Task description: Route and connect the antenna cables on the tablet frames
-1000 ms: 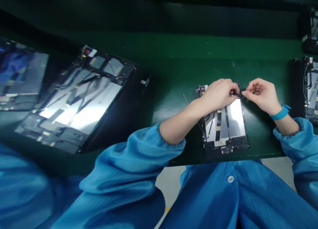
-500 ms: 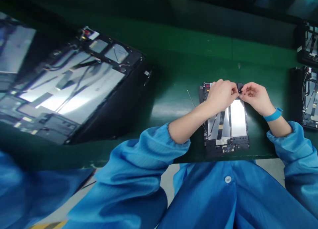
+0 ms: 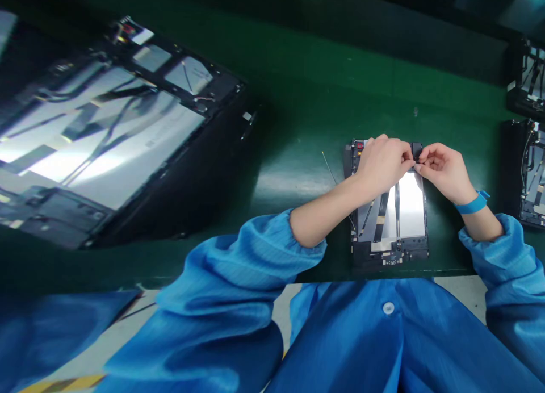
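An opened tablet (image 3: 392, 222) with a silvery inner plate and black flat cables lies face down on the green belt (image 3: 298, 126) in front of me. My left hand (image 3: 381, 163) rests over its top edge with fingers curled and pinched. My right hand (image 3: 440, 168), with a blue wrist strap, pinches a small black part (image 3: 416, 150) at the tablet's top right corner. The fingertips of both hands meet at that part. Both arms wear blue sleeves.
A larger opened tablet (image 3: 106, 132) lies on the belt at the left, blurred. More opened units (image 3: 530, 171) stand at the right edge and at the far right (image 3: 525, 78). A thin wire (image 3: 330, 166) lies left of my tablet. The belt's front edge runs under my forearms.
My right hand has moved left until its fingertips meet the left hand at the tablet's top right corner, now with a small black part between them. The view has shifted a little.
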{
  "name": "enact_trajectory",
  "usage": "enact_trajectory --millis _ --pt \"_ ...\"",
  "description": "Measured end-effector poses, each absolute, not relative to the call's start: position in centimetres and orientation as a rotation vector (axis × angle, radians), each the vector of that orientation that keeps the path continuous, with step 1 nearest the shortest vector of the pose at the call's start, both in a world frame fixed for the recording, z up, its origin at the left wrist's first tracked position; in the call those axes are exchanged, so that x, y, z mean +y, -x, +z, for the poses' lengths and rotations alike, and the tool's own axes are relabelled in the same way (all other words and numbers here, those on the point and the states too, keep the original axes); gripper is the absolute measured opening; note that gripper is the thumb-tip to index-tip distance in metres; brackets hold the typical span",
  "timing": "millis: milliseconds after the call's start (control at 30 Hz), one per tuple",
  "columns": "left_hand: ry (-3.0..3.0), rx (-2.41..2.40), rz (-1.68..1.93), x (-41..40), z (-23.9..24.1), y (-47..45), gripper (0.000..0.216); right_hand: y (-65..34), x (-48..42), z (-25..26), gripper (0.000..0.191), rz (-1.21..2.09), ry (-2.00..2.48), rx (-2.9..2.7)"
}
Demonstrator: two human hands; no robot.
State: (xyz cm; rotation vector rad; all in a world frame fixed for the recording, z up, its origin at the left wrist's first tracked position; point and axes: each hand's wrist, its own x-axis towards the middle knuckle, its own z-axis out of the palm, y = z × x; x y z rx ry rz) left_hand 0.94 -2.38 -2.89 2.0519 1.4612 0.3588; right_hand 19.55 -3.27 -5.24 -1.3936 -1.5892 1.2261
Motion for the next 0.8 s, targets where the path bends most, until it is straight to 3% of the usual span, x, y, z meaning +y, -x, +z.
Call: enact_trajectory --millis 167,300,433,600,800 --pt "-2.076 1.458 0.379 -2.6 -2.5 -0.8 0.02 -19.0 -2.7 -5.1 0.026 1.171 1.421 -1.658" --pt "-2.044 1.59 0.583 -4.0 -1.7 2.8 0.036 -19.4 -1.7 -5.1 0.033 1.277 1.447 -1.47" --pt "-1.928 1.671 0.295 -6.7 -1.9 8.8 0.033 -19.3 -2.1 -4.3 0.03 1.281 1.437 -1.183" --pt "-2.12 1.589 -0.067 -10.8 -2.6 11.6 0.016 -14.5 -6.0 -2.2 0.018 1.321 1.253 -1.8" --pt "-2.546 1.375 0.511 -13.5 -1.7 11.2 0.026 -10.0 -8.8 -1.9 0.011 1.216 0.985 -2.397"
